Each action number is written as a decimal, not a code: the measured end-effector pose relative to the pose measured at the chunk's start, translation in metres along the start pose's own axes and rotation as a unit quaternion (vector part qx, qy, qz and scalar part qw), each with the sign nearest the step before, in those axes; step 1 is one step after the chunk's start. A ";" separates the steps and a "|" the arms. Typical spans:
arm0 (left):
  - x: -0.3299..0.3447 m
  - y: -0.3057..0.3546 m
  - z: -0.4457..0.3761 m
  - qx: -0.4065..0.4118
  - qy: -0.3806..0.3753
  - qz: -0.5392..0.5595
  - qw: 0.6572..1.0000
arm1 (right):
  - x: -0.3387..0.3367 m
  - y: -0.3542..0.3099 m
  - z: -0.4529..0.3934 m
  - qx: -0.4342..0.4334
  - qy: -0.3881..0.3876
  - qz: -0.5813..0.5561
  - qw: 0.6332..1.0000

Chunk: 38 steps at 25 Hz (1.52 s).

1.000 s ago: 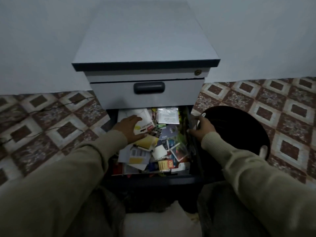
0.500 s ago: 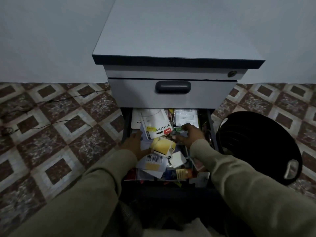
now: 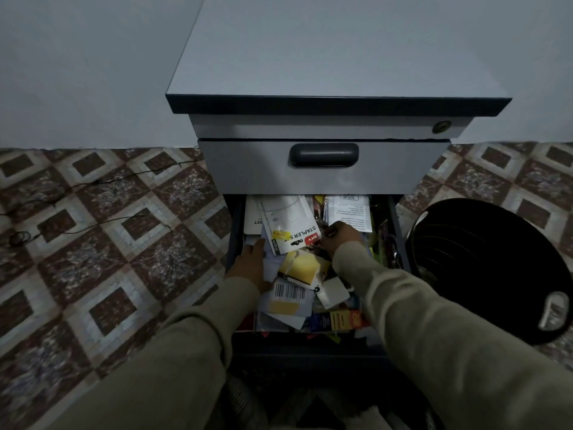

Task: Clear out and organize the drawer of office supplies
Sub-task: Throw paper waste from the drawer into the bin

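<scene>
Grey drawer crammed with cards and papers, both hands inside

Grey and pulled out at the lower centre of the frame, the drawer (image 3: 400, 231) sat open beneath a closed upper drawer (image 3: 322, 167) with a dark handle (image 3: 324, 154). It was packed with loose supplies. A white stapler-set card (image 3: 291, 226) lay tilted near the back left, with a printed leaflet (image 3: 348, 212) to its right at the back. A yellow packet (image 3: 302, 268) sat in the middle, a barcode label (image 3: 290, 291) just below it, and a small white tag (image 3: 335, 292) beside that. Coloured packets (image 3: 338, 320) crowded the front edge.

The left hand (image 3: 252, 265) lay along the drawer's left side, fingers fairly straight and pressed against the papers beside the stapler-set card; whether it gripped anything could not be told. The right hand (image 3: 339, 238) reached into the middle right of the drawer with its fingers curled down among the items, seemingly pinching something small, though what it was could not be made out. Both arms wore olive sleeves (image 3: 449, 336).

The cabinet (image 3: 335, 51), grey-topped with a dark edge, carried a round lock (image 3: 441, 126) at its upper right corner. A black round bin (image 3: 490, 268) stood just right of the drawer. Patterned brown and white tiles covered the floor (image 3: 108, 243), and a thin black cable (image 3: 93, 184) trailed across it at the left.
</scene>
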<state>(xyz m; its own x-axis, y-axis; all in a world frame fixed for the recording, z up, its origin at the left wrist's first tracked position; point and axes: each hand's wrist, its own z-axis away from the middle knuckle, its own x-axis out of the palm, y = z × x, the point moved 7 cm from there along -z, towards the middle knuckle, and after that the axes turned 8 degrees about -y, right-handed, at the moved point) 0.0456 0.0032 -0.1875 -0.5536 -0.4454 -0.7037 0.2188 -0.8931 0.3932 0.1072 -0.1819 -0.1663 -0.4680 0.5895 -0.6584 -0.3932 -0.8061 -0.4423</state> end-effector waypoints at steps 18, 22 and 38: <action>0.009 0.000 -0.001 -0.083 0.025 0.011 0.996 | -0.032 0.094 0.007 0.035 -0.041 -0.095 0.994; 0.009 -0.001 0.001 -0.084 0.048 0.020 0.995 | -0.041 0.085 0.030 0.021 0.008 -0.042 0.999; -0.012 -0.004 0.009 -0.116 0.016 0.039 0.992 | -0.028 0.079 0.029 0.046 -0.035 -0.245 0.968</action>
<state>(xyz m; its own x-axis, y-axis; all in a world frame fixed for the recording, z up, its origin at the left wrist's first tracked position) 0.0441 0.0126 -0.1750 -0.5023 -0.5117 -0.6970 0.4413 -0.8449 0.3023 0.0659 -0.2609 -0.1650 -0.2593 0.9041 -0.3396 -0.6480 -0.4236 -0.6330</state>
